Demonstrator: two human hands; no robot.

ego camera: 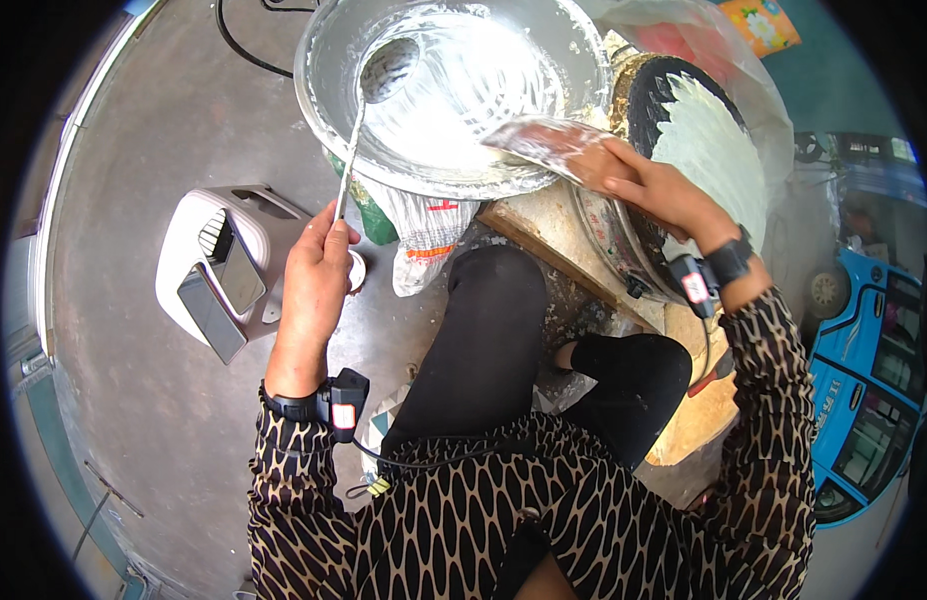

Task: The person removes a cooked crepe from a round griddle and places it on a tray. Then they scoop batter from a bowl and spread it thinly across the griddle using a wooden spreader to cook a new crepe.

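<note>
My left hand [317,262] grips the batter-smeared handle of a ladle [390,69], whose round head is inside a wide metal basin [313,97]. White batter [463,82] coats the basin's inner wall and bottom. In my right hand [662,191] is a flat brown scraper [576,146], wet with white batter, its far end over the basin's near right rim. Right of the basin, partly behind my right hand and wrist, stands a round black griddle [643,105]. A pale layer of batter [711,157] with a jagged edge covers part of it.
A light plastic stool [185,247] on the left bears flat dark-screened devices [212,311]. A white printed sack [426,232] hangs below the basin, beside a wooden board [553,232]. Clear plastic sheeting [767,97] lies behind the griddle. A blue vehicle [861,390] stands far right.
</note>
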